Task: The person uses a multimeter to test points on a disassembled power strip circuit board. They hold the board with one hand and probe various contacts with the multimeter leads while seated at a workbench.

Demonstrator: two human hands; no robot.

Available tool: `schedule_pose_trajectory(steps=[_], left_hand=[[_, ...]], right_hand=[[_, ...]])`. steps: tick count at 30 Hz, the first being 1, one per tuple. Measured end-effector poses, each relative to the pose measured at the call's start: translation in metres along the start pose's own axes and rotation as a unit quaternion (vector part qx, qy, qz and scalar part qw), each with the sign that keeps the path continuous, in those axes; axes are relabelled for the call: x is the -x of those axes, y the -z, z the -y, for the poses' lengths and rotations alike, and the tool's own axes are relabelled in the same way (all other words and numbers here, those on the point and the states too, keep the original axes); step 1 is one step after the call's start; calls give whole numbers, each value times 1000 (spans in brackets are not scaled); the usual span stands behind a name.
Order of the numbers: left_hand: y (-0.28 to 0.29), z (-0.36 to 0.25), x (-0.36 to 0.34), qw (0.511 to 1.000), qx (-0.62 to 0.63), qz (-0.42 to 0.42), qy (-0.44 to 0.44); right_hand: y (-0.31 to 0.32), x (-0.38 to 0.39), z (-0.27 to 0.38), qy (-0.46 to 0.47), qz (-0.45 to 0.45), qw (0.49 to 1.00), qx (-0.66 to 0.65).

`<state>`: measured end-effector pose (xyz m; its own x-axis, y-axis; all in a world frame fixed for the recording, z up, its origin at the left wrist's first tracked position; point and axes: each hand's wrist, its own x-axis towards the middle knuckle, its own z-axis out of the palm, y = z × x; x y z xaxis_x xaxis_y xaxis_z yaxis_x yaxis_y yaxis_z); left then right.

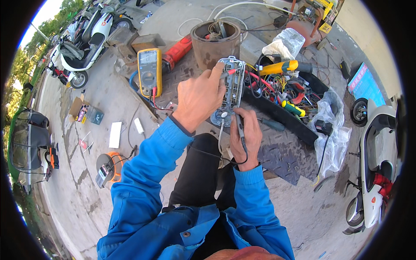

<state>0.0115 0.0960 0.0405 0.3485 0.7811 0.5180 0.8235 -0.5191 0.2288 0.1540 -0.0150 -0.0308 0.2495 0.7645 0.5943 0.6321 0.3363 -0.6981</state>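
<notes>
In front of me a long grey circuit board in a metal housing [234, 96] stands tilted, with rows of dark components along it. My left hand [200, 100] is at its left side, index finger stretched along the upper end, the other fingers curled around a red-ended test probe [231, 71]. My right hand [247, 138] grips a black test probe [239, 125], its tip at the lower right of the board. A yellow multimeter [149, 73] with leads plugged in stands upright to the left; its screen is lit. A white cable [221, 138] hangs from the board's lower end.
Behind the board stands a rusty metal cylinder [215, 45], beside a red power tool [177, 52]. A black tray [277, 113] of wires and tools lies right, with clear plastic wrap [334, 136]. Scooters [89, 47] stand around. An orange reel [115, 167] lies lower left.
</notes>
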Motion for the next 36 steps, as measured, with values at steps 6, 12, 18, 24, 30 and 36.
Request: schedule_pose_trajectory(steps=[6,12,18,24,30,36], left_hand=[[11,11,0,999,-30,9,23],[15,25,-7,995,-91,-31,-31],[18,25,-19,985,-133,-49,-102],[23,23,-30,975,-174,-29,-136],[24,19,-32,971,-187,-32,-147],[27,21,-30,972,-179,-44,-148]], right_hand=[[-1,0,-1,-1,1,1000,-8],[-3,1,-1,-14,-2,1000,-16],[-2,0,0,-22,4,1000,-12],[-2,0,0,-21,1,1000,-10],[-1,0,-1,-19,5,1000,-12],[-2,1,-2,-15,-2,1000,-17]])
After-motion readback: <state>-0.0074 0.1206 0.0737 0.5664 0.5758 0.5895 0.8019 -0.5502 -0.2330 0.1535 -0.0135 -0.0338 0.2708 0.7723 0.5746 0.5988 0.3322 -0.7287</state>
